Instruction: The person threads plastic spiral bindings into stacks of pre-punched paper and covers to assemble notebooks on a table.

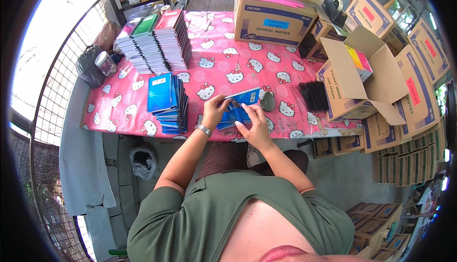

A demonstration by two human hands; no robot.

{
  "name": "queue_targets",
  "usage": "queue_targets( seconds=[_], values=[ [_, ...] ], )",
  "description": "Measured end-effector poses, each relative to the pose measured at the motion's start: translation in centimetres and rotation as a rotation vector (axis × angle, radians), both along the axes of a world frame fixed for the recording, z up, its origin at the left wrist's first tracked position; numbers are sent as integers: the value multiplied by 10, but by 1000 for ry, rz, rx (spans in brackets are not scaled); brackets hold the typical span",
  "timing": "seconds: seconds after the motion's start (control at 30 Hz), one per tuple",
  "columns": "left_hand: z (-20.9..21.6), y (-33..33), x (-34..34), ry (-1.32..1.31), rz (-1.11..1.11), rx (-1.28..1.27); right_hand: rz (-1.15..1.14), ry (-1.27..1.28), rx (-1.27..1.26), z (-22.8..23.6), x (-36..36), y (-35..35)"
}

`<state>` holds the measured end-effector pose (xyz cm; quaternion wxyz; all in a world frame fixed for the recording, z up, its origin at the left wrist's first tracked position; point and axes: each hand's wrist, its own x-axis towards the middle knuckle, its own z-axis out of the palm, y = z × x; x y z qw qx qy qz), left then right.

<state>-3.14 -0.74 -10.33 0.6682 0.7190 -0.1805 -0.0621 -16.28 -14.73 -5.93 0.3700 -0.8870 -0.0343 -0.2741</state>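
A blue spiral notebook (250, 96) is held at the table's front edge, its white-looking coil edge slanting up to the right. My left hand (214, 111), a metal watch on its wrist, pinches the notebook's left end with bent fingers. On its right side my right hand (256, 125) grips it between thumb and fingers. A small dark shape shows between the fingertips, too small to name. More blue covers lie under the hands, partly hidden. Left of them stands a stack of blue spiral notebooks (161, 94). A grey-green round object (268, 102) sits just right of the notebook.
Taller stacks of spiral notebooks (172, 38) stand at the back left, beside a clear jar (105, 64). Black spiral coils (313, 96) lie by an open carton (350, 83) at right. A closed carton (271, 24) stands at the back; a bag-lined bin (143, 162) is below.
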Motion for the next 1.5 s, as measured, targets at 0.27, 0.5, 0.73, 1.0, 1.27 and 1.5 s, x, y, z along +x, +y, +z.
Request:
queue_targets(
  seconds=[0.27, 0.5, 0.73, 1.0, 1.27, 1.5],
  values=[
    [-9, 6, -2, -295, 51, 132, 166, 291, 470, 4, 0, 2],
    [99, 24, -12, -791, 239, 232, 149, 306, 608, -27, -14, -32],
    [204, 97, 46, -824, 345, 957, -290, 455, -339, -99, -30, -114],
    [138, 89, 71, -787, 293, 1109, -784, 356, -367, -108, 32, -239],
    [24, -12, -33, -823, -472, 1019, -655, 490, -384, -101, 38, -253],
    [41, 0, -15, -674, -631, 991, -146, 164, 205, -33, 18, -157]
  ],
)
